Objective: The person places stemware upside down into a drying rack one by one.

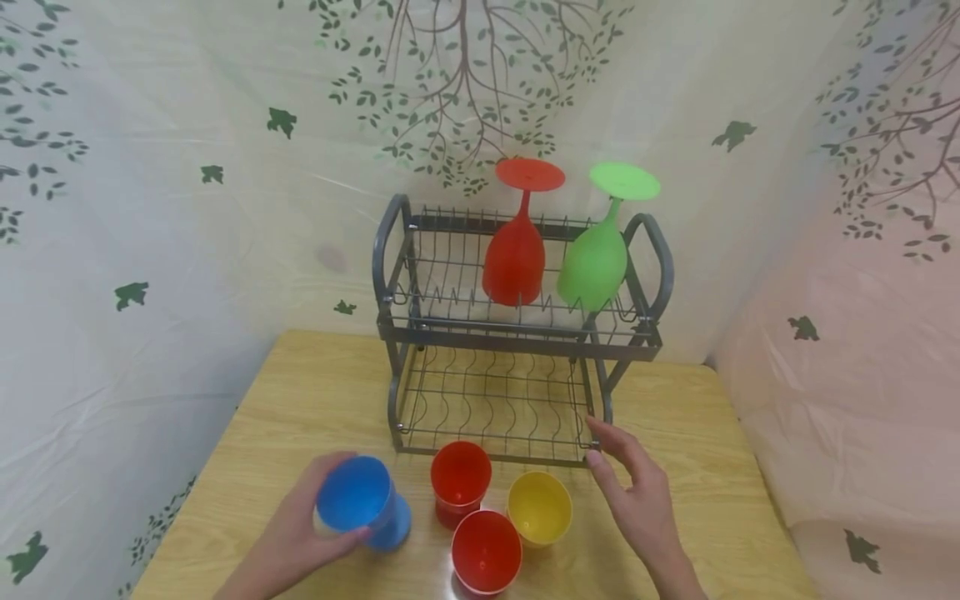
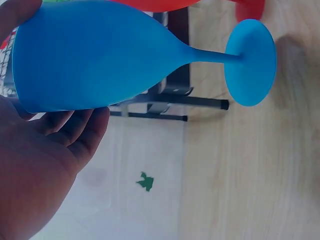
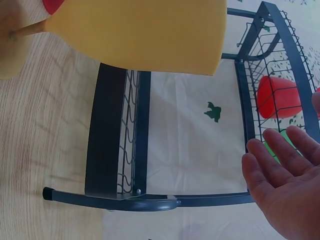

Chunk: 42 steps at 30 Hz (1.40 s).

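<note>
My left hand (image 1: 303, 529) grips a blue plastic goblet (image 1: 360, 496) around its bowl near the rim. The left wrist view shows fingers and thumb on either side of the blue bowl, with the stem and round foot free. Whether the foot touches the table I cannot tell. To the right of it stand two red goblets (image 1: 461, 473) and a yellow goblet (image 1: 540, 510), rims up. My right hand (image 1: 637, 500) hovers to the right of the yellow goblet, fingers apart and holding nothing; in the right wrist view its fingers (image 3: 277, 155) are extended beside the rack.
A dark two-tier wire dish rack (image 1: 517, 337) stands at the back of the wooden table (image 1: 322, 400). On its upper tier a red goblet (image 1: 514, 258) and a green goblet (image 1: 594, 265) sit upside down. Leaf-patterned sheets (image 1: 187, 250) hang behind and at both sides.
</note>
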Available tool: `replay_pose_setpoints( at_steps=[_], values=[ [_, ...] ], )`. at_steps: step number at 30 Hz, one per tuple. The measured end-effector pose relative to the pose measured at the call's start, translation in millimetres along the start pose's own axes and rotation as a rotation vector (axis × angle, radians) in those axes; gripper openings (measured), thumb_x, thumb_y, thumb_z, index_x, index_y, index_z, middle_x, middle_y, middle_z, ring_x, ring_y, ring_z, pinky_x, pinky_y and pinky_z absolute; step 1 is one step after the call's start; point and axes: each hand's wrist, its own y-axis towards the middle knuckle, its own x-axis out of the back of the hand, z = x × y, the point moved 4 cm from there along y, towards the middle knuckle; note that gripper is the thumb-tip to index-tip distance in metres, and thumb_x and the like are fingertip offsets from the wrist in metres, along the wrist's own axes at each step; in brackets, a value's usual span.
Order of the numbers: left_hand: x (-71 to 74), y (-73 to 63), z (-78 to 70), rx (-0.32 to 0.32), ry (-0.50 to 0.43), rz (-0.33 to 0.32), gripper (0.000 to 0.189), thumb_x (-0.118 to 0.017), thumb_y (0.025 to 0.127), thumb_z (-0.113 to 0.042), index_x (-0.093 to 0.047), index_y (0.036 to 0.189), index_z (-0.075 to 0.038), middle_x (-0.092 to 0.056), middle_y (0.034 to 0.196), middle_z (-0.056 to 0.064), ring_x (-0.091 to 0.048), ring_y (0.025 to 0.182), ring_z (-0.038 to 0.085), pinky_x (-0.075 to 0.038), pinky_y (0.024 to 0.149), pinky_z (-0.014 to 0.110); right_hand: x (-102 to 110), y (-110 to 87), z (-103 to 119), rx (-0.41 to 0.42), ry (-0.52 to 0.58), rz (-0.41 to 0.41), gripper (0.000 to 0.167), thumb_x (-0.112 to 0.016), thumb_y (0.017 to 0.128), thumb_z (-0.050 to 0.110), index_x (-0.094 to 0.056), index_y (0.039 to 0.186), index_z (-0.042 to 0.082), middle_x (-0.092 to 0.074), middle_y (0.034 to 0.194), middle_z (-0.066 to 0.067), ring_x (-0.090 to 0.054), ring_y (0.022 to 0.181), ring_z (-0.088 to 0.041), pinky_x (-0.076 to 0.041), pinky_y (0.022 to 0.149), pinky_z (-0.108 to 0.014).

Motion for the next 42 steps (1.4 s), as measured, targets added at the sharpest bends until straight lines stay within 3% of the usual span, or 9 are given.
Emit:
replay_pose_setpoints(
  at_steps=[6, 16, 20, 26, 29, 32, 35, 40, 42],
  values=[
    [17.4, -6.1, -3.2, -0.038, 0.015, -0.075, 0.083, -0.092, 0.078, -0.032, -0.048, 0.145, -0.014, -0.054, 0.139, 0.012, -0.058, 0.119, 0.040, -0.057, 0.085, 0.057, 0, -0.3, 0, -0.020, -0.007, 0.008, 0.038, -0.065, 0.102, 0.008, -0.064, 0.138, 0.017, -0.065, 0.140, 0.004, -0.060, 0.121, -0.002, -0.040, 0.102, -0.010],
    [42.4, -12.6, -4.7, 0.028, -0.036, -0.137, 0.086, -0.090, 0.081, -0.019, -0.041, 0.151, -0.010, -0.048, 0.143, 0.015, -0.053, 0.123, 0.045, -0.055, 0.085, 0.067, -1, -0.2, 0, -0.031, -0.016, 0.007, 0.038, -0.065, 0.102, 0.009, -0.064, 0.139, 0.018, -0.065, 0.139, 0.004, -0.060, 0.120, -0.002, -0.040, 0.102, -0.009],
    [48.1, -13.9, -3.1, 0.052, -0.072, -0.160, 0.089, -0.087, 0.082, -0.011, -0.036, 0.155, -0.012, -0.045, 0.147, 0.014, -0.051, 0.124, 0.041, -0.058, 0.088, 0.058, -1, -0.4, 0, -0.031, -0.016, 0.005, 0.038, -0.066, 0.102, 0.009, -0.064, 0.138, 0.019, -0.065, 0.139, 0.005, -0.060, 0.120, -0.001, -0.040, 0.102, -0.009],
    [50.8, -14.3, -0.4, 0.103, -0.135, -0.202, 0.090, -0.083, 0.085, -0.006, -0.032, 0.158, -0.017, -0.040, 0.149, -0.001, -0.047, 0.123, 0.013, -0.053, 0.089, 0.027, -1, -0.7, 0, -0.043, -0.021, 0.009, 0.038, -0.065, 0.102, 0.010, -0.064, 0.139, 0.020, -0.064, 0.141, 0.006, -0.059, 0.121, 0.000, -0.040, 0.102, -0.009],
    [50.8, -13.7, -1.2, 0.099, -0.179, -0.219, 0.089, -0.081, 0.086, -0.002, -0.032, 0.159, -0.019, -0.039, 0.148, -0.007, -0.045, 0.123, 0.003, -0.048, 0.089, 0.018, -1, -0.5, 0, -0.047, -0.021, 0.009, 0.039, -0.065, 0.103, 0.011, -0.063, 0.140, 0.020, -0.064, 0.141, 0.006, -0.060, 0.122, -0.003, -0.039, 0.102, -0.010],
    [50.4, -12.7, -3.2, 0.098, -0.238, -0.225, 0.088, -0.079, 0.087, 0.000, -0.033, 0.159, -0.021, -0.039, 0.148, -0.010, -0.044, 0.124, 0.002, -0.048, 0.090, 0.017, -1, 0.1, -1, -0.040, -0.020, 0.008, 0.039, -0.065, 0.102, 0.010, -0.063, 0.140, 0.020, -0.064, 0.141, 0.005, -0.061, 0.122, -0.007, -0.039, 0.102, -0.009],
    [49.9, -11.1, -4.5, 0.114, -0.306, -0.224, 0.087, -0.076, 0.087, 0.003, -0.033, 0.159, -0.021, -0.038, 0.150, -0.010, -0.044, 0.129, 0.011, -0.050, 0.088, 0.018, -1, 0.7, -1, -0.026, -0.014, 0.007, 0.040, -0.066, 0.101, 0.008, -0.064, 0.140, 0.018, -0.065, 0.140, 0.003, -0.062, 0.122, -0.009, -0.038, 0.104, -0.010],
    [48.7, -6.7, -5.0, 0.140, -0.398, -0.244, 0.085, -0.073, 0.088, 0.004, -0.034, 0.159, -0.022, -0.034, 0.152, -0.010, -0.034, 0.141, 0.052, -0.055, 0.082, 0.021, -2, 0.4, -1, -0.011, -0.005, 0.005, 0.042, -0.066, 0.099, 0.002, -0.064, 0.139, 0.016, -0.065, 0.140, 0.002, -0.061, 0.120, -0.006, -0.038, 0.104, -0.010],
    [47.4, -4.4, -6.7, 0.136, -0.453, -0.262, 0.084, -0.073, 0.087, 0.004, -0.036, 0.159, -0.022, -0.033, 0.154, -0.009, -0.028, 0.141, 0.059, -0.055, 0.083, 0.020, -2, 0.0, 0, -0.013, -0.003, 0.003, 0.042, -0.066, 0.099, 0.002, -0.064, 0.139, 0.016, -0.065, 0.140, 0.003, -0.061, 0.120, -0.004, -0.038, 0.104, -0.010]
  ],
)
